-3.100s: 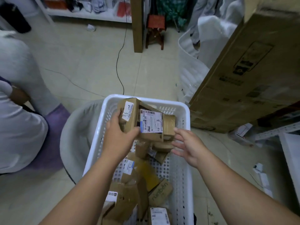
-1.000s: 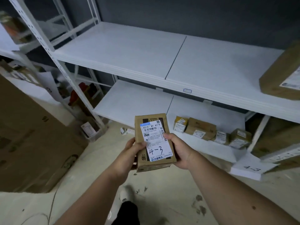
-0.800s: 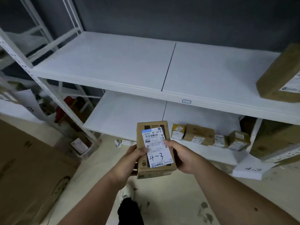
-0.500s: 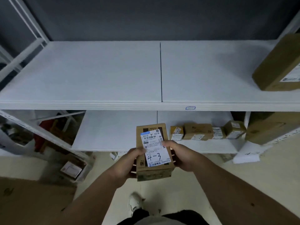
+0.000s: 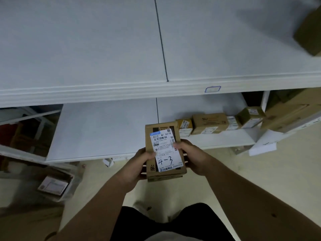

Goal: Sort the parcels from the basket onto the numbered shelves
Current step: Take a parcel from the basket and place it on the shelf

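Parcel [image 5: 165, 150] marked "4-3" by hand is in front of my body, above the floor and not yet on any shelf. It is a small brown cardboard box with a white shipping label [image 5: 165, 149] on the face turned up to me. My left hand [image 5: 139, 164] grips its left edge, thumb on top and the other fingers curled under it. My right hand [image 5: 192, 155] grips the right edge in the same way, thumb lying on the label. So both hands are closed around the box, and it is held nearly flat.

Just beyond the box is the lower shelf [image 5: 104, 129]. On its right part a row of small brown parcels [image 5: 210, 123] stands side by side along the front. I judge this is the shelf for my box, but I cannot read any number on its edge, so I should check it first.

To do this step well, I think I should bend down and bring the box low and forward. I would set it just beside the leftmost box of the row, with the label facing out. One hand can let go only when the bottom rests fully on the board.

Above and further is the upper shelf [image 5: 86, 49], with a small blue-outlined tag [image 5: 212, 89] on its front edge. I must keep my head and the box under that edge. A bigger brown box [image 5: 309, 32] sits at its far right.
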